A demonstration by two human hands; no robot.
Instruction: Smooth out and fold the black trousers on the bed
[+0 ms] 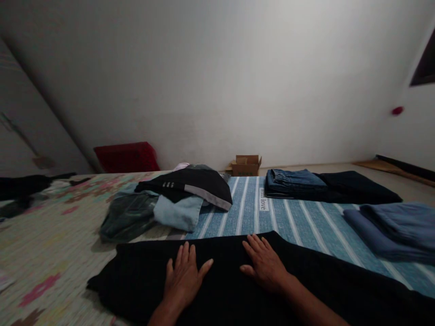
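Under both flat, open palms, left hand (183, 278) beside right hand (267, 265), a black garment (220, 294) spread wide.

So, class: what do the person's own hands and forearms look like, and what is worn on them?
Both the left hand and the right hand are bare: no gloves, rings or watch show. The forearms are uncovered as far as the picture's lower edge, with no sleeve in view.

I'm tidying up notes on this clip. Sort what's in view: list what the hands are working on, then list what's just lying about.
In hand:
- left hand, flat on the black garment
- right hand, flat on it too

Lying about:
- loose pile of clothes
- folded jeans
- folded dark garment
- folded blue garments
- cardboard box
- red cushion
- striped sheet
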